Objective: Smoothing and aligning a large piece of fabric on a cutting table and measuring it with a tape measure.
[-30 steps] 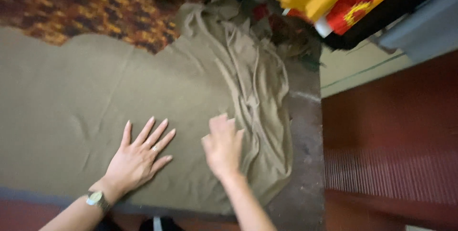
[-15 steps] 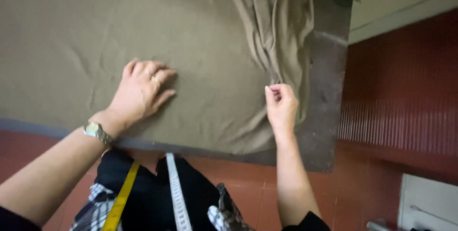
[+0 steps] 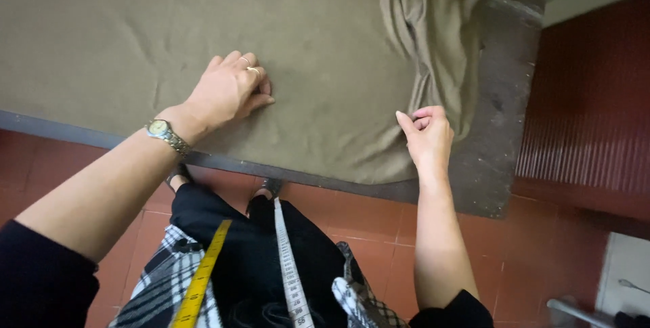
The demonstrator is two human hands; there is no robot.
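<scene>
- Olive cloth [image 3: 203,37] lies spread across the worktable [image 3: 504,165], bunched at the right.
- Left hand [image 3: 227,91] presses down on it, fingers curled, anchoring the flat part.
- Right hand [image 3: 426,135] pinches the gathered fold, seemingly to tug it.

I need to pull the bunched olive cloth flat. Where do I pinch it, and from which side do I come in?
Pinch the cloth at its near edge where the folds gather, by the right hand, coming from the table's near side. The pleats converge there into a thick ridge, easier to grip than the flat part under the left hand. The table lies bare beyond it.
</scene>
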